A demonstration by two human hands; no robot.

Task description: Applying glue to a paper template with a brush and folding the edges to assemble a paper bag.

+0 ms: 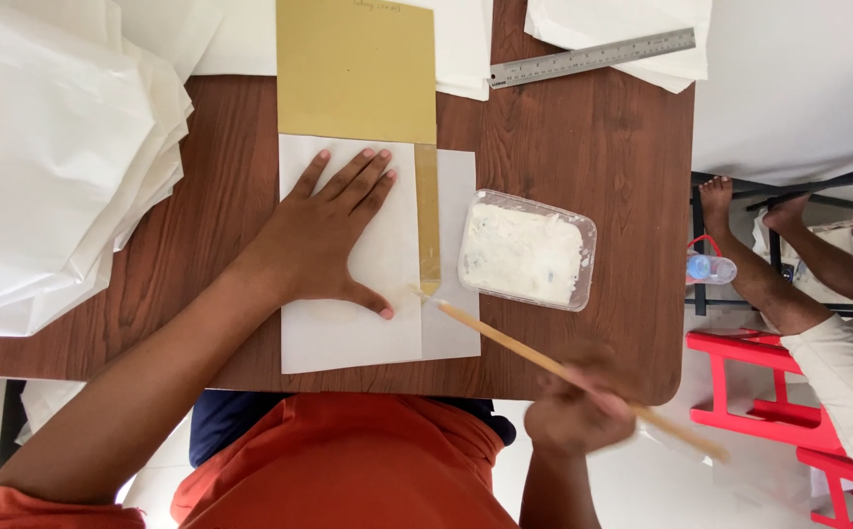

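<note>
- Left hand (pixel 333 235): lies flat, fingers spread, palm down on the white paper sheet (pixel 348 333). It grips nothing; the pressure appears meant to pin the sheet against sliding.
- Right hand (pixel 578 407): closed around a long wooden stick (pixel 505 338), held at a slant. The hand is blurred, so finger detail cannot be read. The stick's tip sits at the lower end of the gold strip (pixel 428 220), close to the left thumb.
- Gold strip: runs along the right edge of the pinned sheet and continues down from the gold card (pixel 356 69) lying above it. A narrow white margin shows to its right. The card acts as a cover, leaving only a band along the paper's edge exposed.
- Plastic tub (pixel 527 250): clear, open, filled with white paste, standing just right of the sheet and within easy reach of the stick.
- Steel ruler (pixel 593 57): rests at the far edge on loose white paper, well apart from both hands.
- Stack of white sheets (pixel 49 157): piled at the left, overhanging the table edge.
- Table (pixel 583 147): dark wood grain, rounded corners.
- Room: pale floor; a red stool (pixel 789 402) stands to the right, where another person's legs and bare feet (pixel 715 196) rest on a dark frame, with a small plastic bottle (pixel 710 266) beside them.
</note>
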